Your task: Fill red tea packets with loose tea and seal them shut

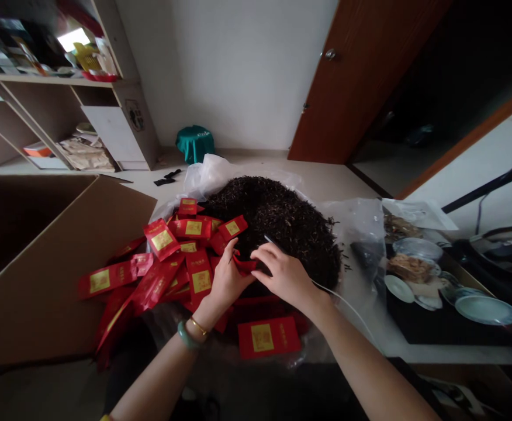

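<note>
Both hands meet over the front of a big heap of dark, dried loose tea leaves [269, 204]. Between them is a small red packet [245, 265], mostly covered by fingers. My left hand [227, 278] pinches its left side; my right hand [284, 275] grips its right edge with thumb and fingertips. A thin dark object [274, 242] shows just behind the right fingers; whether the hand touches it I cannot tell. Many filled red packets with gold labels [162, 240] lie piled left of the heap. One flat red packet [269, 337] lies nearest me, below the hands.
An open cardboard box [63, 275] stands at the left. Clear plastic sheeting [356, 222] spreads under the leaves. On the right, a dark tray [435, 327] carries dishes and a lidded bowl. A white cord [348, 304] runs past my right forearm. Behind are shelves [120, 117] and a door [348, 76].
</note>
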Tool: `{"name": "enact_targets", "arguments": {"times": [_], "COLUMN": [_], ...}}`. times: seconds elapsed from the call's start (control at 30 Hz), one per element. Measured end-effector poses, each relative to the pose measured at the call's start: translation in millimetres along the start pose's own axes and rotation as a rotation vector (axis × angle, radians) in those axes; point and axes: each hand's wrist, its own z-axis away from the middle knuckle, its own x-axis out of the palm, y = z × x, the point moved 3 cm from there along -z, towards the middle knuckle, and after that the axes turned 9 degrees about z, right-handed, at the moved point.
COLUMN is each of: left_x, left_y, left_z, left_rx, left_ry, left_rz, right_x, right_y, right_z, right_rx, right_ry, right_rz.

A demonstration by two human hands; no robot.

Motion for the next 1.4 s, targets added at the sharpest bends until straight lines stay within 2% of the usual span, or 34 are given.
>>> {"name": "enact_targets", "arguments": {"times": [0.1, 0.2, 0.33, 0.43, 0.67, 0.8, 1.03, 1.13, 1.23, 1.33, 1.4], "left_x": [1.4, -3.8, -17.4, -21.3, -18.8, -13.1, -6.9, -7.4, -10.0, -14.1, -15.2], "left_y": [2.1, 12.3, 30.2, 30.4, 17.9, 21.2, 18.2, 17.8, 17.7, 15.6, 14.3], "left_z": [0.1, -2.1, -6.5, -8.8, -10.2, -4.2, 1.1, -1.2, -4.5, -7.7, -9.1], "left_rx": [-0.018, 0.027, 0.286, 0.386, 0.314, 0.354, 0.323, 0.301, 0.227, 0.066, -0.053], "left_ry": [-0.073, -0.191, -0.319, -0.367, -0.427, -0.54, -0.562, -0.52, -0.429, -0.292, -0.252], "left_rz": [0.024, 0.075, -0.121, -0.291, -0.545, -0.548, -0.601, -0.508, -0.26, 0.061, 0.253], "right_x": [2.9, 4.8, 8.1, 12.3, 15.4, 22.1, 35.6, 29.2, 19.4, 13.5, 12.5], "right_y": [4.0, 10.1, 16.1, 16.3, 14.8, 9.3, 3.4, 7.3, 13.1, 18.8, 22.0], "right_z": [-1.9, -4.5, -4.8, -2.2, 7.7, 9.7, 8.1, 7.1, 7.0, 8.8, 10.7], "right_rx": [0.037, 0.062, 0.043, -0.016, -0.005, 0.029, 0.041, 0.063, 0.067, 0.032, 0.013], "right_ry": [-0.149, -0.23, -0.266, -0.291, -0.344, -0.367, -0.36, -0.302, -0.158, 0.01, 0.114], "right_rz": [0.118, 0.163, 0.135, 0.14, 0.255, 0.325, 0.356, 0.331, 0.227, 0.05, -0.122]}}
